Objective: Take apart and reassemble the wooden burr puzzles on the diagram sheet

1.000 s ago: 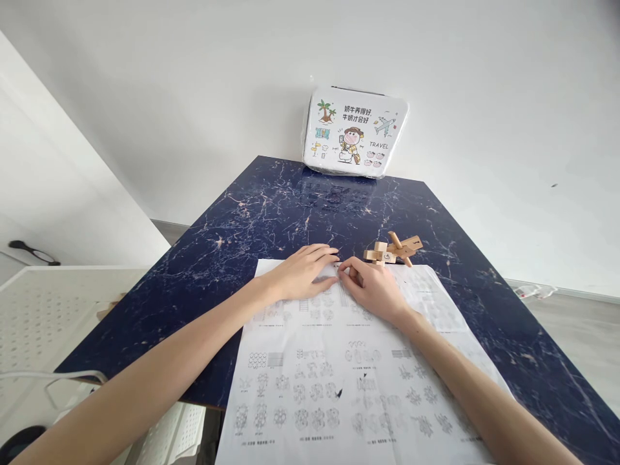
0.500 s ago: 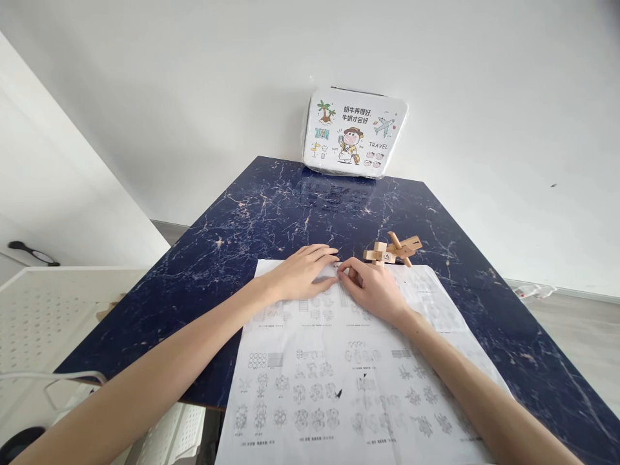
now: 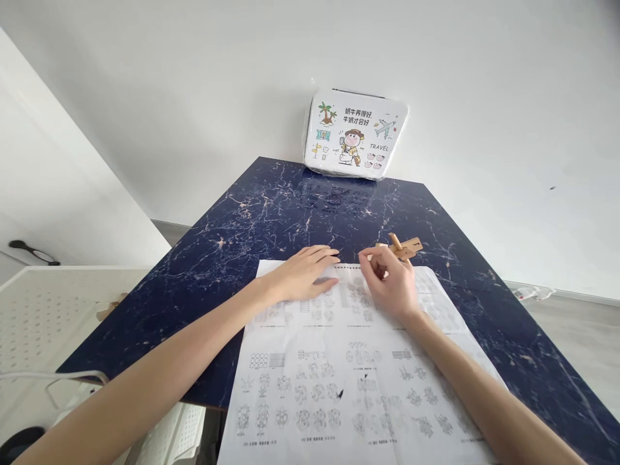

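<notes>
"Sheet of printed diagrams (image 3: 358, 381) nearest us: what crosses it?"

"Both forearms (image 3: 194, 339), hiding some of its drawings and captions."

"And off to the left?"

"A perforated white panel (image 3: 53, 323), lower than the tabletop (image 3: 281, 206), with a white cable (image 3: 58, 373) running over it. A black rounded object (image 3: 22, 442) is cut off at the corner, too little showing to name."

"How are the hands?"

"The left hand (image 3: 301, 274) lies flat over the sheet's far left part, its fingers nearly together, the thumb apart. The right hand (image 3: 393, 287) is curled near the far edge, thumb and forefinger tips together; I can't tell whether anything is between them."

"Does it block something?"

"Part of the wooden block assembly (image 3: 405, 250), just behind it by the sheet's far edge. I can't tell whether hand and wood touch."

"Beyond that?"

"Dark blue marbled tabletop, then a white cartoon-printed case (image 3: 356, 135) in clear wrap, marked TRAVEL, upright at the table's far end before the white wall (image 3: 194, 97)."
</notes>
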`<state>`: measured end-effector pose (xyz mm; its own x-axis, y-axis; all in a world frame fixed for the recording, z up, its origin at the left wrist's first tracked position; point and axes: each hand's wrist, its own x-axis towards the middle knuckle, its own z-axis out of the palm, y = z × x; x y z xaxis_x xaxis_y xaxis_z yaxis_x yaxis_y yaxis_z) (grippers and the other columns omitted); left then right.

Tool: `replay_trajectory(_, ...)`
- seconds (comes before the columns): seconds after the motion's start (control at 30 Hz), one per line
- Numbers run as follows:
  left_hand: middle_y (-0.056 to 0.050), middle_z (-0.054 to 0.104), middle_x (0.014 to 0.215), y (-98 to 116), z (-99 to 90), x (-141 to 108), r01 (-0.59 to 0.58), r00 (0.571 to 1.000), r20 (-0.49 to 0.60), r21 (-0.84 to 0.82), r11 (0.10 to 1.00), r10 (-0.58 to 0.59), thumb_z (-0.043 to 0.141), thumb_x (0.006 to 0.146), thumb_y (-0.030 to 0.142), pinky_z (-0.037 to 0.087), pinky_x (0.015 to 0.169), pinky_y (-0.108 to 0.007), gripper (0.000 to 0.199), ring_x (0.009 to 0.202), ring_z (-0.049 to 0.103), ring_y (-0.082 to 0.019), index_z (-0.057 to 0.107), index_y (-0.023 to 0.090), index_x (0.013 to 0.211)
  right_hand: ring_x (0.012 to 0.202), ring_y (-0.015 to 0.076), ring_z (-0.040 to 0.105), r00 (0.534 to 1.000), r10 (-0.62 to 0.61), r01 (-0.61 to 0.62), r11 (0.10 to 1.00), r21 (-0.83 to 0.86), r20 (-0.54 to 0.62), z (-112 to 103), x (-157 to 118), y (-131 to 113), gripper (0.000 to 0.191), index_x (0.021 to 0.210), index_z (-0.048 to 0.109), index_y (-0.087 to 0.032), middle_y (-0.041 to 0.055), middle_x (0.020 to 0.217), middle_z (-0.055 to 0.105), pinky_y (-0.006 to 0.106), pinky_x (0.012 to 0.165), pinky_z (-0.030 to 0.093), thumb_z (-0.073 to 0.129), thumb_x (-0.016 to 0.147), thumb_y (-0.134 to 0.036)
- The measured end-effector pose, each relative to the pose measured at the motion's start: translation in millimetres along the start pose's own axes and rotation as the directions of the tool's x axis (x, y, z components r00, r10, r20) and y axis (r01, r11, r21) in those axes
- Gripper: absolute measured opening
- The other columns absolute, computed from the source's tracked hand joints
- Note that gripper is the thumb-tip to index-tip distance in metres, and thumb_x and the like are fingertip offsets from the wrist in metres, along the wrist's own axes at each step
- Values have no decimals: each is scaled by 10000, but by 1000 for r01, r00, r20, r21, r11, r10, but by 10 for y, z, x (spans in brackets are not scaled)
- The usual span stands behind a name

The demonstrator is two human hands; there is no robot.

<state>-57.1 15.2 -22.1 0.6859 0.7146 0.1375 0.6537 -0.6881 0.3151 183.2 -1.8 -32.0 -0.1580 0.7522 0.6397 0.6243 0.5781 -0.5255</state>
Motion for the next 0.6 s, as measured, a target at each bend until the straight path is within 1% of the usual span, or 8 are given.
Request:
replay_trajectory(0.07, -79, 428, 1689, -2, -7, -4, -1, 1000, 8, 1, 1000, 1, 443, 1095, 525, 269, 1300, -477, 536, 1595, 315, -278, 514, 224, 1533, 503, 126, 448, 992, 30, -34, 999, -30, -120, -36, 37, 53, 131, 963, 647, -233, -58, 599, 506, 285, 561, 424, 580, 1027, -325)
replay_trajectory(0.13, -80, 424, 1692, -6, -9, -6, -1, 1000, 15, 1, 1000, 1, 440, 1096, 524, 257, 1305, -476, 546, 1598, 309, -280, 506, 214, 1542, 575, 149, 519, 972, 55, -72, 995, -67, -228, -77, 83, 117, 138, 966, 646, -228, -14, 694, 602, 308, 607, 459, 581, 1020, -337)
replay_trajectory(0.23, -85, 428, 1689, -13, -10, -6, -1, 1000, 16, 1, 1000, 1, 437, 1097, 523, 261, 1304, -470, 555, 1596, 310, -281, 507, 202, 1543, 878, 244, 581, 935, 19, -92, 977, -192, -354, -131, 147, 238, 152, 965, 648, -231, 71, 902, 657, 405, 800, 494, 554, 1016, -339)
replay_trajectory(0.3, -92, 437, 1683, -16, -10, -5, -8, 1000, 13, 7, 1000, 8, 440, 1096, 515, 269, 1301, -460, 551, 1592, 316, -280, 514, 194, 1537, 1096, 305, 541, 917, 61, -163, 959, -231, -394, -151, 170, 334, 156, 1029, 657, -229, 123, 1101, 623, 500, 944, 467, 565, 998, -352)
replay_trajectory(0.37, -98, 440, 1680, -18, -9, -3, -15, 1000, 12, 12, 1000, 14, 439, 1096, 514, 273, 1299, -456, 550, 1591, 319, -281, 519, 189, 1532, 1211, 335, 482, 915, 171, -257, 945, -202, -365, -154, 175, 433, 223, 1142, 652, -229, 157, 1268, 555, 545, 1001, 439, 588, 978, -368)
replay_trajectory(0.4, -99, 439, 1680, -18, -9, -2, -16, 1000, 11, 11, 1000, 16, 437, 1096, 517, 273, 1299, -457, 551, 1590, 319, -283, 522, 188, 1530, 1230, 338, 470, 912, 216, -291, 940, -180, -349, -150, 171, 482, 241, 1163, 645, -234, 160, 1295, 538, 555, 1014, 431, 586, 975, -373)
replay_trajectory(0.5, -103, 440, 1679, -17, -11, -1, -13, 1000, 8, 1, 1000, 13, 439, 1093, 524, 276, 1298, -468, 554, 1589, 320, -286, 524, 189, 1527, 1245, 337, 478, 905, 298, -352, 925, -142, -303, -130, 155, 612, 270, 1171, 649, -232, 159, 1288, 547, 568, 1055, 410, 600, 963, -397)
replay_trajectory(0.6, -110, 440, 1678, -17, -12, -2, -13, 1000, 11, -9, 1000, 13, 436, 1092, 527, 280, 1295, -479, 557, 1588, 322, -290, 524, 189, 1526, 1215, 333, 525, 902, 331, -377, 917, -130, -278, -117, 143, 714, 273, 1142, 675, -218, 165, 1260, 567, 542, 1027, 438, 600, 950, -398)
